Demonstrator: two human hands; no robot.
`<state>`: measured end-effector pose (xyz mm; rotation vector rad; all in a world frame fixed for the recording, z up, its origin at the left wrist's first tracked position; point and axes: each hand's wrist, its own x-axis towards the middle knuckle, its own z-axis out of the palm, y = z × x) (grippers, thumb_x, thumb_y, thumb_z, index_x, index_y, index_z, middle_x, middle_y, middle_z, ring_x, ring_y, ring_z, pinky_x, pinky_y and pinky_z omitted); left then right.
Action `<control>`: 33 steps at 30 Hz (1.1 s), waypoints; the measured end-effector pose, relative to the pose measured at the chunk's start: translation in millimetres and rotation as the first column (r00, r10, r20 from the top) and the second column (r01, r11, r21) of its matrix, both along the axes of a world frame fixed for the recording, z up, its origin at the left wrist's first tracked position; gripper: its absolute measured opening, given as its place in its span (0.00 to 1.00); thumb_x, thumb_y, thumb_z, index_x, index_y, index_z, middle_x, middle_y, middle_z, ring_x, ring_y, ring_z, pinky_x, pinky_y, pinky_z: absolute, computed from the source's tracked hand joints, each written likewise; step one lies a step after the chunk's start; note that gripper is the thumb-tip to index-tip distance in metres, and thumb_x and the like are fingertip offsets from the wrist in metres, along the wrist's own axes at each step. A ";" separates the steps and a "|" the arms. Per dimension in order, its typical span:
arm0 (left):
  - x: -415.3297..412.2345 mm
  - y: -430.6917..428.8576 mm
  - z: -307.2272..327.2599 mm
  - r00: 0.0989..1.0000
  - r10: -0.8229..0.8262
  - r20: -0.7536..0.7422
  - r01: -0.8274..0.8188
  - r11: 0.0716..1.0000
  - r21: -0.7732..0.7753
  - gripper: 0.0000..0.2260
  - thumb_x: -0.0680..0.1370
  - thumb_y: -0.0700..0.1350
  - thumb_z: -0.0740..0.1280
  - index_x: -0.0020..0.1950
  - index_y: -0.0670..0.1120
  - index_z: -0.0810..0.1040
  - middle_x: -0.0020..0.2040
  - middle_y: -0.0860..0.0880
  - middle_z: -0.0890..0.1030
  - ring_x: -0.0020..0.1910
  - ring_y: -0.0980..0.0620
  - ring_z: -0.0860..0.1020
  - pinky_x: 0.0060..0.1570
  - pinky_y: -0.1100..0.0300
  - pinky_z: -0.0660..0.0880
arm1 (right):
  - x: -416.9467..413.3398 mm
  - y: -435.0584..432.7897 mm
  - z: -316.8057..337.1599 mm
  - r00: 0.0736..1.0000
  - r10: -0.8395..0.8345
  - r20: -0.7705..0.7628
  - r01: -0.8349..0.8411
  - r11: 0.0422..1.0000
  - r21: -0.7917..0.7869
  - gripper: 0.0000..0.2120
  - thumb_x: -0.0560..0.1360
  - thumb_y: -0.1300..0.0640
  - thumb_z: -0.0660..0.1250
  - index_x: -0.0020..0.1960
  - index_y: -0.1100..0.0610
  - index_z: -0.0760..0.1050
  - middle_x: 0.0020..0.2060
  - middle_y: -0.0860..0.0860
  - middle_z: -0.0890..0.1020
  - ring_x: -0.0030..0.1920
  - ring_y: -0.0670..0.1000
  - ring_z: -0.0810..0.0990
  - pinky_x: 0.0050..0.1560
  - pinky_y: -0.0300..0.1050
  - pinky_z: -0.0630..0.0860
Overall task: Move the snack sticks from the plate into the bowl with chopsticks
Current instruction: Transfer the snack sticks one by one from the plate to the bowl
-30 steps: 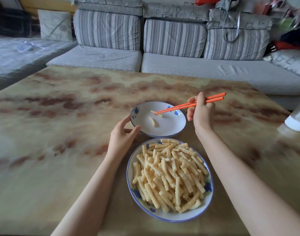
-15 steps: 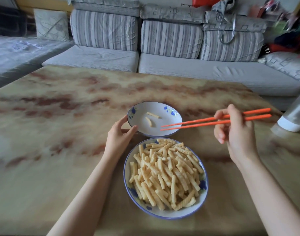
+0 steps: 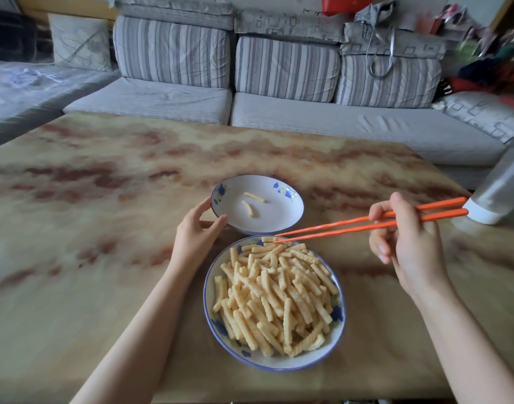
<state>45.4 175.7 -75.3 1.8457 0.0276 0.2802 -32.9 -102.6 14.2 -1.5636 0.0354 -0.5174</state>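
Note:
A blue-rimmed plate (image 3: 212, 313) near me is heaped with yellow ridged snack sticks (image 3: 276, 295). Behind it stands a white bowl (image 3: 290, 212) with blue flowers, holding two sticks (image 3: 251, 203). My left hand (image 3: 196, 231) grips the bowl's left rim with thumb and fingers. To the right of the plate, my right hand (image 3: 407, 237) holds a pair of orange chopsticks (image 3: 352, 225). Their tips sit slightly apart over the plate's far edge, touching the topmost sticks, with nothing pinched between them.
Bowl and plate stand on a tan and brown marbled table (image 3: 89, 228). A metal and white container (image 3: 500, 193) stands at the table's right edge, close to the chopstick ends. A grey striped sofa (image 3: 279, 97) runs behind the table.
My right hand drew back to the right and lowered, taking the chopstick tips from over the bowl to the plate's far edge. A second stick now lies in the bowl. My left hand stayed put.

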 end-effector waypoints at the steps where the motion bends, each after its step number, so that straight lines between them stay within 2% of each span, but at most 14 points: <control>1: -0.1 -0.2 0.3 1.000 0.001 -0.002 -0.001 1.000 -0.002 0.22 0.77 0.47 0.70 0.71 0.52 0.74 0.59 0.49 0.83 0.45 0.56 0.84 0.43 0.72 0.76 | -0.1 0.3 -0.3 1.000 0.000 0.001 0.000 1.000 0.000 0.21 0.83 0.54 0.53 0.34 0.58 0.71 0.16 0.51 0.65 0.17 0.49 0.60 0.20 0.36 0.57; 5: -0.9 -0.6 0.7 1.000 0.002 -0.007 -0.002 1.000 0.000 0.22 0.77 0.47 0.70 0.71 0.52 0.73 0.58 0.49 0.83 0.44 0.56 0.84 0.44 0.71 0.76 | -0.5 2.1 -1.7 1.000 0.007 -0.001 -0.007 1.000 -0.018 0.22 0.83 0.53 0.53 0.33 0.57 0.73 0.17 0.51 0.66 0.17 0.50 0.61 0.20 0.36 0.58; 9: -0.2 -0.1 -0.2 1.000 0.003 -0.010 -0.003 1.000 0.002 0.22 0.77 0.47 0.70 0.71 0.52 0.73 0.58 0.49 0.83 0.45 0.56 0.84 0.44 0.72 0.75 | -3.3 5.6 -0.1 1.000 0.019 -0.001 -0.019 0.997 -0.069 0.21 0.83 0.55 0.52 0.35 0.60 0.71 0.16 0.51 0.65 0.17 0.51 0.61 0.20 0.36 0.57; 13: 0.1 0.1 -0.5 1.000 0.000 -0.014 0.000 1.000 0.004 0.22 0.77 0.47 0.70 0.71 0.53 0.74 0.57 0.49 0.83 0.45 0.56 0.84 0.46 0.68 0.76 | -6.5 10.3 1.8 0.999 0.039 0.015 -0.036 0.988 -0.151 0.22 0.84 0.55 0.51 0.35 0.60 0.71 0.16 0.52 0.66 0.18 0.52 0.62 0.20 0.37 0.58; 15: -0.5 -0.5 0.2 1.000 0.002 -0.013 -0.002 1.000 0.003 0.21 0.77 0.47 0.70 0.70 0.53 0.74 0.56 0.49 0.84 0.44 0.56 0.84 0.44 0.70 0.76 | -7.2 12.4 1.7 0.999 0.029 0.025 -0.025 0.987 -0.160 0.22 0.84 0.55 0.51 0.35 0.60 0.71 0.16 0.52 0.66 0.18 0.52 0.62 0.20 0.37 0.58; 17: -1.1 -1.1 0.8 1.000 0.004 -0.012 -0.004 1.000 0.002 0.21 0.77 0.46 0.70 0.71 0.52 0.74 0.54 0.49 0.84 0.44 0.56 0.84 0.40 0.74 0.74 | -7.1 13.5 1.0 0.999 -0.001 0.036 0.006 0.990 -0.138 0.22 0.84 0.54 0.51 0.34 0.59 0.71 0.16 0.52 0.65 0.17 0.52 0.62 0.21 0.37 0.58; 22: -1.3 -1.2 1.1 1.000 0.002 -0.005 -0.002 1.000 0.002 0.21 0.77 0.46 0.70 0.71 0.52 0.74 0.54 0.50 0.84 0.44 0.55 0.84 0.38 0.75 0.74 | -3.5 11.5 -1.6 0.998 -0.045 0.054 0.042 0.998 0.050 0.25 0.83 0.54 0.53 0.29 0.52 0.74 0.21 0.52 0.69 0.17 0.50 0.62 0.22 0.38 0.57; 27: -0.9 -1.2 1.1 1.000 0.002 -0.007 -0.002 1.000 0.004 0.22 0.77 0.46 0.70 0.71 0.52 0.73 0.55 0.48 0.84 0.44 0.55 0.84 0.37 0.76 0.73 | 15.2 16.5 3.6 0.988 -0.118 0.098 0.096 0.975 0.201 0.22 0.82 0.55 0.54 0.30 0.53 0.71 0.21 0.49 0.72 0.17 0.48 0.64 0.21 0.37 0.58; 30: -1.0 -2.0 1.6 1.000 0.012 -0.004 -0.012 1.000 0.003 0.21 0.77 0.45 0.70 0.71 0.50 0.74 0.57 0.47 0.83 0.44 0.55 0.83 0.34 0.76 0.72 | 43.6 25.6 3.7 0.981 -0.157 0.111 0.133 0.971 0.199 0.20 0.83 0.57 0.52 0.33 0.57 0.67 0.19 0.47 0.71 0.16 0.47 0.64 0.20 0.36 0.57; 33: -1.4 -2.7 1.9 1.000 0.009 -0.002 -0.009 1.000 -0.001 0.21 0.77 0.45 0.70 0.71 0.50 0.74 0.57 0.47 0.83 0.44 0.55 0.84 0.35 0.76 0.72 | 73.1 36.4 -1.9 0.985 -0.162 0.067 0.154 0.981 0.116 0.22 0.83 0.55 0.51 0.32 0.57 0.68 0.15 0.48 0.67 0.15 0.48 0.64 0.20 0.38 0.58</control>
